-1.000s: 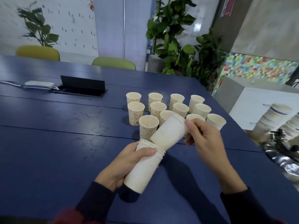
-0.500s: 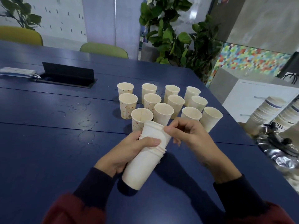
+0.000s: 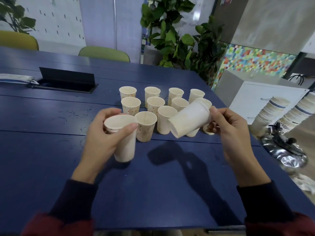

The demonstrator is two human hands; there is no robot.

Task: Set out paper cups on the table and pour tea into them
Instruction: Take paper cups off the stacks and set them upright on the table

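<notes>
Status: setting-out stage, well advanced; pouring not begun

- Cups on the table (image 3: 146, 124): about a dozen upright, in three close rows at the far middle of the blue table (image 3: 51, 159). The exact count is unsure, since two or so at the right end of the front row are partly hidden. Some carry coloured dots, others are plain.
- Contents: every cup mouth that shows looks dry and bare inside. No tea is seen in any of them.
- Left hand (image 3: 102, 138): fingers and thumb curled round a nested stack (image 3: 125, 142) of plain cups, mouth up, just left of the front row. Its base is close over the table; cannot tell if it touches.
- Right hand (image 3: 230, 132): thumb and fingertips pinch the rim end of a tilted cup (image 3: 189, 120), base pointing down and left, held in the air in front of the right side of the rows. Doubled rim lines suggest it may be more than one cup nested; not certain.
- Beyond the table's right edge: tall stacks (image 3: 272, 114) of more cups, and a shiny metal object (image 3: 286, 150) with a dark handle. Cannot tell if it is the teapot.

Left to do, by my reading: place the tilted cup and whatever more are wanted from the stack, then fetch the tea and fill every cup
</notes>
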